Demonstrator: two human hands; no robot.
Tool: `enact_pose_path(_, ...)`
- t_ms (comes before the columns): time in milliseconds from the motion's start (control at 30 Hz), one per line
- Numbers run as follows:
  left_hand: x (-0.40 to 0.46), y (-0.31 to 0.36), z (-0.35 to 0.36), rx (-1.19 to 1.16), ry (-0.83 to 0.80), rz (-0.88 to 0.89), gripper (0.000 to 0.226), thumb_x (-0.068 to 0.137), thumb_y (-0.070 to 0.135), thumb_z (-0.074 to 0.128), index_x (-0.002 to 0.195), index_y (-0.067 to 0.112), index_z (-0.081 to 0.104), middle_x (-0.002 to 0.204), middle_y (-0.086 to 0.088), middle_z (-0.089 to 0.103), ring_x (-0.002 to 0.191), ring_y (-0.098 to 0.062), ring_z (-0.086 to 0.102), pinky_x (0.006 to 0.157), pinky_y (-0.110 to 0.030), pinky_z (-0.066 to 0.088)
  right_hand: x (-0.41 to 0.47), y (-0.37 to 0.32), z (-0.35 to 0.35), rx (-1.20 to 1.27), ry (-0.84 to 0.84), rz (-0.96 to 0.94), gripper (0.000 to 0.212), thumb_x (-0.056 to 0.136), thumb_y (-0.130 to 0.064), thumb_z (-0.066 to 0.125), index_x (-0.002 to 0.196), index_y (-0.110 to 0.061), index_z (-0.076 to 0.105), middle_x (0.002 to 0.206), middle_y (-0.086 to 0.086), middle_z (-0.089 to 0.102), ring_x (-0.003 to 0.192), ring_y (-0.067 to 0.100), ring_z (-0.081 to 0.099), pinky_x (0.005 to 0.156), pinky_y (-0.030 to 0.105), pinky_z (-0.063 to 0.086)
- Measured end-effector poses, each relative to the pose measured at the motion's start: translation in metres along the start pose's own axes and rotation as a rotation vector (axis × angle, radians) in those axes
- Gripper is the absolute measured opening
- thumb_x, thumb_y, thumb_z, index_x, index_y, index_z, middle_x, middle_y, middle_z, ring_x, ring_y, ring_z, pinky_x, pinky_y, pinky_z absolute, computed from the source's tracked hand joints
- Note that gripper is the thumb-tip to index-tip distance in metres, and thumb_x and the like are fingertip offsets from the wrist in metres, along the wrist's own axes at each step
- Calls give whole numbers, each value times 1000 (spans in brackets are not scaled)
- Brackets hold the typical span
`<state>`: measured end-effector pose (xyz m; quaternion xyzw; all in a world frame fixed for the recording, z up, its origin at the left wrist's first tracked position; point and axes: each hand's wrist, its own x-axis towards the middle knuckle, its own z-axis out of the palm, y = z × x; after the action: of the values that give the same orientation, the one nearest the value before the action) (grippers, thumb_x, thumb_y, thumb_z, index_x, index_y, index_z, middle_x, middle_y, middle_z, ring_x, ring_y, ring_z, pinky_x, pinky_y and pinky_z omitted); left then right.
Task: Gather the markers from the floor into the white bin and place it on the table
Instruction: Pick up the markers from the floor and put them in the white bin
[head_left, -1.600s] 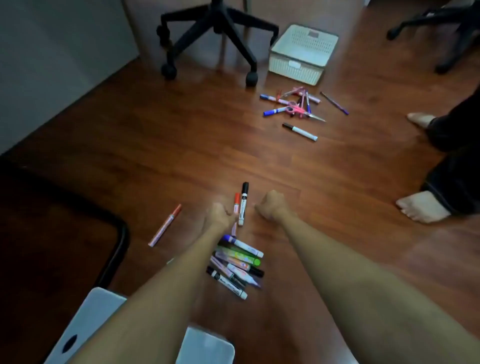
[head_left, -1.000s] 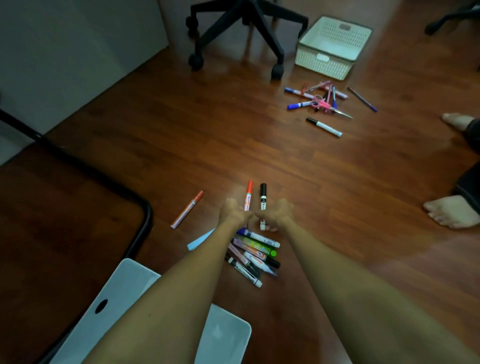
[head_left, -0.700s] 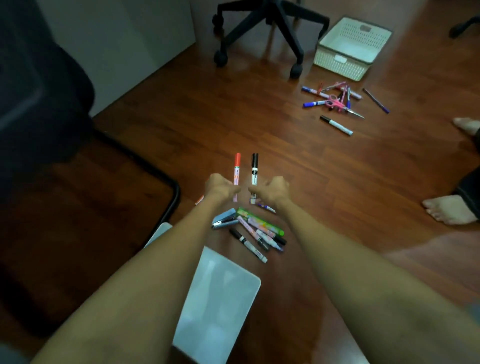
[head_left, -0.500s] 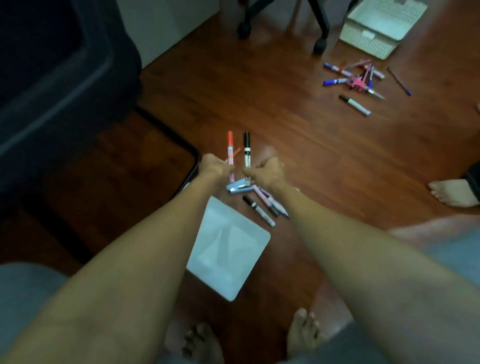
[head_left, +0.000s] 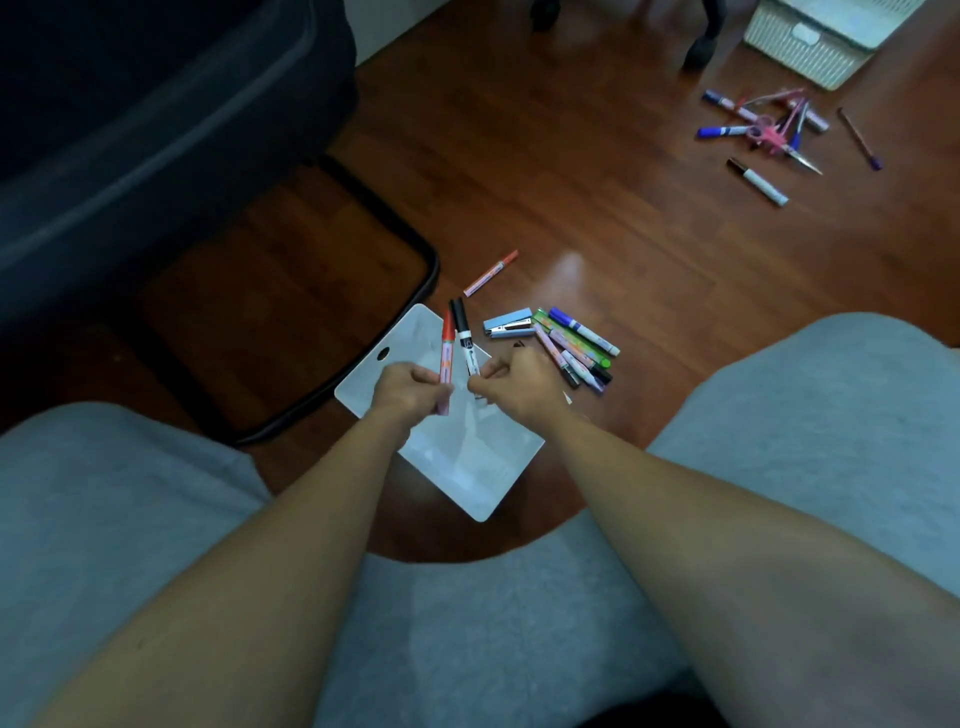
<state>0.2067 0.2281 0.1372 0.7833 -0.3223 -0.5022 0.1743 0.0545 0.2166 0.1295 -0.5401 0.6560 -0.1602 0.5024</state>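
My left hand (head_left: 410, 392) grips a red-capped marker (head_left: 446, 343) that points up. My right hand (head_left: 519, 387) grips a black-capped marker (head_left: 463, 338) beside it. Both hands hover over the floor, close together. A pile of several markers (head_left: 574, 345) lies on the floor just right of my right hand. One orange marker (head_left: 491, 273) lies alone further out. A second scatter of markers (head_left: 758, 124) lies at the upper right, near the white bin (head_left: 810, 44), which sits on the floor at the top right edge.
A flat white board (head_left: 467, 462) lies on the floor under my hands. A light blue stapler (head_left: 509, 323) rests by the marker pile. Pink scissors (head_left: 774, 137) lie among the far markers. A dark chair and its black frame (head_left: 363, 218) fill the left. Chair casters stand near the bin.
I have drawn both hands and their markers back toward me, away from the pile. The view has tilted down, so my grey-clad knees now fill the bottom.
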Motion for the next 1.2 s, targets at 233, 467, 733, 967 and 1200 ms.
enact_pose_path(233, 2, -22, 0, 114, 15, 19, 24, 79, 20, 79, 95, 7, 66, 96, -14, 70, 87, -27, 71, 88, -45, 59, 0, 12, -8, -86, -94, -10, 16, 84, -30, 73, 73, -20, 70, 79, 4, 73, 75, 17, 69, 70, 33, 57)
enact_pose_path(467, 25, 44, 1, 43, -8, 174, 19, 86, 15, 71, 69, 15, 62, 79, -11, 68, 89, -34, 71, 93, -49, 57, 36, 16, -51, 320, 237, 86, 11, 84, -4, 66, 84, 3, 73, 70, 15, 66, 56, 18, 58, 57, 27, 50)
enact_pose_path(733, 53, 84, 67, 292, -13, 300, 26, 86, 22, 71, 103, 2, 75, 112, -16, 72, 106, -28, 66, 90, -26, 49, 74, 69, -81, 169, 313, 241, 22, 75, -16, 72, 54, -18, 67, 71, 17, 74, 69, 24, 71, 82, 44, 60)
enact_pose_path(967, 86, 78, 129, 436, -42, 153, 38, 90, 14, 64, 125, 1, 59, 130, -19, 62, 120, -32, 61, 97, -34, 50, 90, 108, -72, -13, 288, 262, 12, 84, -16, 70, 93, -10, 75, 93, 15, 75, 85, 17, 63, 76, 21, 43)
enact_pose_path(1200, 112, 72, 166, 494, -172, -66, 14, 86, 3, 57, 98, -1, 62, 103, -23, 73, 75, -36, 74, 62, -42, 62, 107, 136, -50, -252, 168, 223, 18, 81, -22, 70, 96, -15, 75, 101, 15, 71, 93, 33, 66, 83, 37, 54)
